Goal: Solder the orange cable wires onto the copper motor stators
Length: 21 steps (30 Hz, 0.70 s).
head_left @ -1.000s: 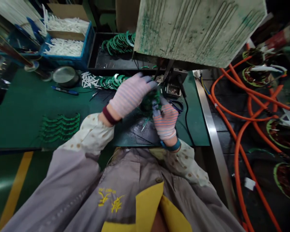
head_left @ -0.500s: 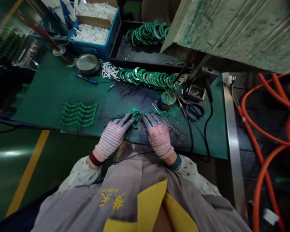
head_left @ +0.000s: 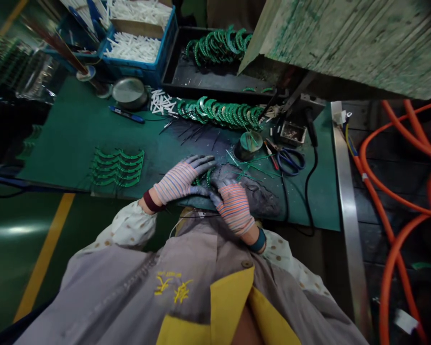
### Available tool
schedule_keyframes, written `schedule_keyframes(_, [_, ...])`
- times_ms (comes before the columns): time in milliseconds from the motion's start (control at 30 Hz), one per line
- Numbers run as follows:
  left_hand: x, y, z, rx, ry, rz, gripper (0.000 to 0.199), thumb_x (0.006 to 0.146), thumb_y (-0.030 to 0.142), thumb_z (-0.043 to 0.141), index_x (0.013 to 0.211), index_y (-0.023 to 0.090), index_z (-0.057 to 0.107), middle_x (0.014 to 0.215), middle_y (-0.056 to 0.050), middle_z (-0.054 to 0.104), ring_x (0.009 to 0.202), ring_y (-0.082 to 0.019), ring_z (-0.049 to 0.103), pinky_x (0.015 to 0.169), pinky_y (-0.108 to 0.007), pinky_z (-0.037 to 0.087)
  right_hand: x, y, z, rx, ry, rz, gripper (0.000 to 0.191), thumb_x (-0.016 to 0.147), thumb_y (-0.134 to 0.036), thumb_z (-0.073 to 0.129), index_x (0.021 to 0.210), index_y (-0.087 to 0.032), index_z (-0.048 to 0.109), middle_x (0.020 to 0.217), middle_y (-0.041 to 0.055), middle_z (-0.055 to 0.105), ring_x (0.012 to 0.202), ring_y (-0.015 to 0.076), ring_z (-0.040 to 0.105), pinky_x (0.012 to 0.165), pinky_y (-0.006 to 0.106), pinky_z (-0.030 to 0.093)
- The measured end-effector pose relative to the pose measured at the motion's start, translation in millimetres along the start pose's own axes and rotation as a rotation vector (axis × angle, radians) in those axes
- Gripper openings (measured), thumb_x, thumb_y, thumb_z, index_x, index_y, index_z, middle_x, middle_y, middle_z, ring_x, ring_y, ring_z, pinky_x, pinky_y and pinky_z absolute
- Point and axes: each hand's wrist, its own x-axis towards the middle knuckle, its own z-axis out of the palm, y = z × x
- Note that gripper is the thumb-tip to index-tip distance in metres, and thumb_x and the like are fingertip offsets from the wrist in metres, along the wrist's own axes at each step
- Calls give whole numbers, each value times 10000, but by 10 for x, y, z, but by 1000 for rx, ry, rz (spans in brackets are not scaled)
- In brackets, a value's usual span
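Striped gloves with dark grey fingers cover both my hands at the front of the green work mat (head_left: 158, 143). My left hand (head_left: 181, 179) lies with its fingers stretched out and its thumb apart. Between fingers and thumb sit small green curved circuit boards (head_left: 208, 177), partly hidden by the hands. From the other side my right hand (head_left: 233, 199) bends its fingers in at the boards' edge, closed on them as far as I can see. The two thumbs nearly meet below the boards. Another panel of joined green curved boards (head_left: 118, 167) rests to the left.
A row of green curved boards (head_left: 221, 114) lies behind my hands, beside loose white sticks (head_left: 162, 103). A round tin (head_left: 247, 145), scissors (head_left: 290, 160) and black cables stand to the right. Behind are a black tray (head_left: 208, 81) and a blue crate (head_left: 136, 72); a large hood (head_left: 345, 43) overhangs.
My left hand has turned, its fingers now reaching right over the green boards with the thumb below. My right hand has shifted slightly toward me, its fingers more bent.
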Motion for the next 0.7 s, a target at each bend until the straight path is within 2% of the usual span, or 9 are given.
schedule_keyframes(67, [-62, -62, -14, -63, 8, 33, 990, 1081, 834, 590, 1774, 139, 458, 1796, -251, 456, 1661, -431, 447, 1391, -603, 347, 4, -11, 29, 32, 32, -34, 289, 1079, -320, 670, 1292, -214, 834, 1228, 171, 832, 1154, 352, 729, 1067, 474, 555])
schedule_keyframes(167, [-140, -125, -90, -116, -5, 73, 860, 1147, 741, 526, 1775, 157, 462, 1785, -240, 478, 1675, -400, 441, 1399, -582, 350, 48, -53, 28, 46, 66, -24, 241, 1081, -371, 675, 1137, -212, 848, 1107, 157, 842, 1028, 329, 740, 978, 440, 564])
schedule_keyframes(300, [-118, -140, -187, -108, -53, 126, 753, 1193, 636, 473, 1773, 156, 471, 1785, -234, 482, 1658, -390, 469, 1394, -568, 360, 194, -167, -52, 50, 30, 16, 289, 1107, -398, 630, 1026, -214, 837, 1026, 139, 847, 961, 293, 759, 907, 373, 544])
schedule_keyframes(400, [-102, -134, -230, -70, -106, 122, 664, 1215, 556, 428, 1758, 183, 507, 1798, -198, 478, 1657, -388, 461, 1398, -569, 346, 268, -216, -124, 47, -34, 37, 318, 1116, -398, 601, 1002, -214, 833, 1007, 134, 853, 920, 275, 768, 843, 345, 525])
schedule_keyframes(500, [-180, -179, -262, -39, -130, 64, 652, 1220, 512, 394, 1780, 187, 471, 1815, -171, 462, 1689, -387, 408, 1410, -579, 317, 253, -208, -155, 64, -42, 47, 288, 1101, -392, 623, 1012, -217, 834, 1001, 125, 854, 917, 261, 772, 824, 323, 517])
schedule_keyframes(700, [-435, -323, -266, -17, -100, -24, 724, 1215, 593, 353, 1787, 159, 442, 1858, -195, 373, 1730, -370, 344, 1430, -558, 274, 315, -267, -119, 79, -55, 41, 298, 1112, -400, 618, 1104, -216, 852, 1094, 139, 866, 987, 269, 789, 875, 324, 552])
